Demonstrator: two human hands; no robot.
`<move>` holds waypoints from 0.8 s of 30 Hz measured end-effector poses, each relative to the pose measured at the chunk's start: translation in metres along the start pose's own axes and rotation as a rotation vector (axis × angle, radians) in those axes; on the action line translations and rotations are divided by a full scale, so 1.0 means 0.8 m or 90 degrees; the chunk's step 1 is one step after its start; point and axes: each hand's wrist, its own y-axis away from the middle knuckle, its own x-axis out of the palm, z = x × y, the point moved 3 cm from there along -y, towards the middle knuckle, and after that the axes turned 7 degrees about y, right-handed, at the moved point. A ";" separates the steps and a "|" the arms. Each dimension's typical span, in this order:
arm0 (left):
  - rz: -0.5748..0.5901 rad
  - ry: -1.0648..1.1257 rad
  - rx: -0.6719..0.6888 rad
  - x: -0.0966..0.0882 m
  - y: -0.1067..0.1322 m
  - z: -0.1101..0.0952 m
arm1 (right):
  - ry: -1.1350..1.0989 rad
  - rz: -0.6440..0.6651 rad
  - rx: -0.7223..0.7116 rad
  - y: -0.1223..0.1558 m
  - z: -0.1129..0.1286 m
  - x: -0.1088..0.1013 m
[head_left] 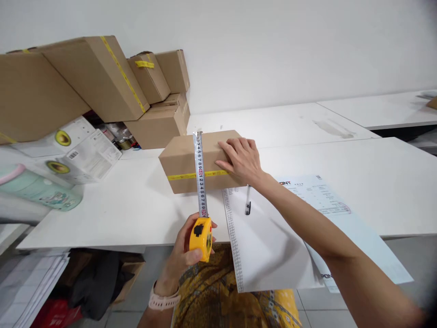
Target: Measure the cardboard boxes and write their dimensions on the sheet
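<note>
My left hand (182, 250) is closed round a yellow tape measure (201, 239) near the table's front edge. Its metal blade (200, 182) is pulled out and lies across the top of a small brown cardboard box (184, 157), with the hooked end at the box's far side. Figures up to about 20 show by the case. My right hand (243, 159) rests on the right part of the same box, fingers spread over its top. Yellow tape runs along the box's near edge. Under my right forearm lie a spiral notebook (266, 246) and a pen (247, 207).
Several taped cardboard boxes (99, 77) are stacked at the left, by white cartons (82, 150) with avocado pictures. A mint-green tumbler (41, 187) leans at the left. Printed sheets (355, 232) overlap the notebook's right side. A white wall rises behind the table (129, 209).
</note>
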 end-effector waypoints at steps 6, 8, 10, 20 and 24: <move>-0.018 0.025 -0.053 0.003 0.013 0.018 | -0.062 0.013 -0.003 0.030 0.009 0.013; -0.006 0.014 -0.083 0.007 0.017 0.023 | -0.151 -0.007 0.083 0.030 0.006 0.001; 0.016 -0.022 -0.117 0.010 0.021 0.026 | -0.295 -0.019 0.187 0.030 -0.001 -0.018; -0.014 -0.192 -0.110 0.019 0.031 0.030 | -0.814 0.132 0.285 0.080 0.020 -0.075; -0.061 -0.143 -0.017 0.027 0.024 0.024 | -0.762 0.188 0.156 0.124 0.077 -0.075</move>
